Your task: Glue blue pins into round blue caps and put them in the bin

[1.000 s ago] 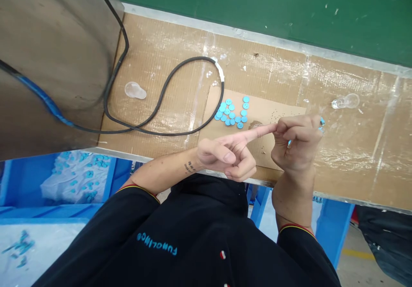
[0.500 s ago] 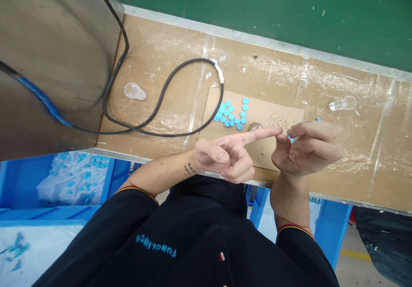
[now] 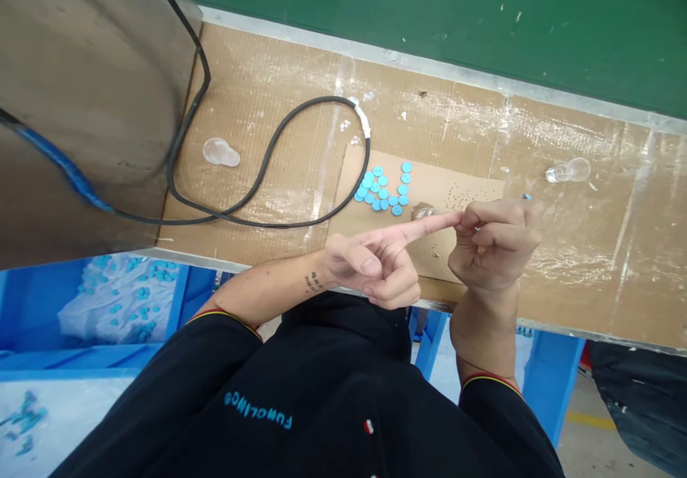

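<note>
My left hand [image 3: 378, 260] points with its forefinger stretched to the right and the other fingers curled in; the fingertip meets my right hand. My right hand [image 3: 494, 242] is closed, thumb and fingers pinched together at that fingertip, and what it holds is hidden. A bit of blue shows behind its knuckles. Several small blue buttons [image 3: 383, 190] lie in a cluster on a loose cardboard sheet [image 3: 445, 184] just beyond my left forefinger. A small clear piece [image 3: 424, 212] sits right beside the fingertip.
A black cable [image 3: 279, 142] loops over the cardboard-covered bench [image 3: 590, 249]. Clear plastic pieces lie at the left [image 3: 220, 152] and right [image 3: 569, 172]. A metal machine housing [image 3: 80, 91] stands at the left. Blue bins [image 3: 123, 299] with more buttons sit below the bench edge.
My right hand opened its fingers half a second ago and has closed again into a pinch at my left forefinger's tip. My left hand has kept its pointing pose.
</note>
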Demonstrator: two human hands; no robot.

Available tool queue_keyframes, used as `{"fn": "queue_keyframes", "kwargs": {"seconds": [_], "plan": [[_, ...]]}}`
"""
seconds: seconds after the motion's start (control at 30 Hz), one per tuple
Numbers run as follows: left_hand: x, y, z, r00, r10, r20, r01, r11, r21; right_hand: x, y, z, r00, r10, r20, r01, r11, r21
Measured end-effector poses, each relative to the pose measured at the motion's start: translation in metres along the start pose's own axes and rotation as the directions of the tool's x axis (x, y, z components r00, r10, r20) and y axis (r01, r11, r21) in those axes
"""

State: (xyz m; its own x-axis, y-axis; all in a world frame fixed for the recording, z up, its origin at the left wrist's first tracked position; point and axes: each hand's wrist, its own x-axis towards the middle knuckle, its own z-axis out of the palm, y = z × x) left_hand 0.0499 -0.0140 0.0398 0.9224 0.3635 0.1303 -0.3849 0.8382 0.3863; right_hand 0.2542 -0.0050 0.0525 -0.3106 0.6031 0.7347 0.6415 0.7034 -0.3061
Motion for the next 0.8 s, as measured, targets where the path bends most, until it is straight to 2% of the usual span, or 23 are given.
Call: {"fn": "queue_keyframes", "kwargs": {"seconds": [0.2,0.37,0.47,0.6,0.67,0.8], "plan": [[0.000,-0.004,-0.003,1.000,0.025,0.016,-0.024,0.999,-0.032,-0.010,0.006,0.000,0.999,0.036,0.003,-0.035,0.996,-0.083],[0.000,-0.013,-0.008,0.996,0.068,0.057,-0.063,0.995,-0.081,-0.024,0.012,0.000,0.999,0.044,0.006,-0.043,0.998,-0.045],[0.000,-0.014,-0.009,0.990,0.101,0.094,-0.092,0.992,-0.091,-0.029,0.014,0.003,0.995,0.027,-0.099,-0.034,0.997,-0.070],[0.000,-0.007,-0.006,0.996,0.064,0.059,-0.061,0.996,-0.060,-0.023,0.016,0.006,0.966,-0.094,-0.242,0.059,0.987,-0.149],[0.000,-0.002,-0.004,0.998,0.052,0.043,-0.050,0.998,-0.042,-0.016,0.014,0.003,0.964,-0.136,-0.227,0.107,0.985,-0.137],[-0.001,0.002,-0.005,0.998,0.039,0.048,-0.037,0.999,-0.031,-0.005,0.005,-0.005,0.988,-0.116,-0.105,0.113,0.993,-0.033]]}}
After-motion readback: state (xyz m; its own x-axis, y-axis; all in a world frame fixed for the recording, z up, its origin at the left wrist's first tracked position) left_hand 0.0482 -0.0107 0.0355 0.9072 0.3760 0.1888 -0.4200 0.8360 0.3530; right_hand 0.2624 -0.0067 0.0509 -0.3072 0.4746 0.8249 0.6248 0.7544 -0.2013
